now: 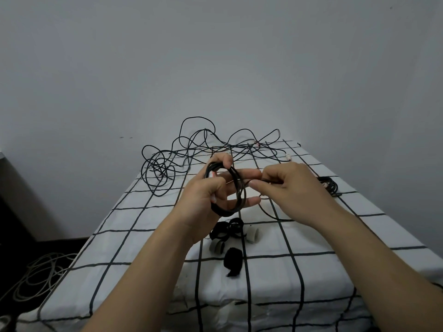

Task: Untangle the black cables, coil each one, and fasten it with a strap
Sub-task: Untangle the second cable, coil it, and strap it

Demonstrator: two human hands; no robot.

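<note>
My left hand grips a coil of black cable, looped around its fingers above the checked table. My right hand pinches the loose run of that same cable just right of the coil; the free end trails down to the cloth. A tangle of black cables lies at the far end of the table. A finished black coil rests at the right, partly hidden behind my right hand. Black straps and a black roll lie below my hands.
Two pale rolls of strap lie among the black ones. A white cable heap sits on the dark floor at the left. The wall stands directly behind the table's far edge.
</note>
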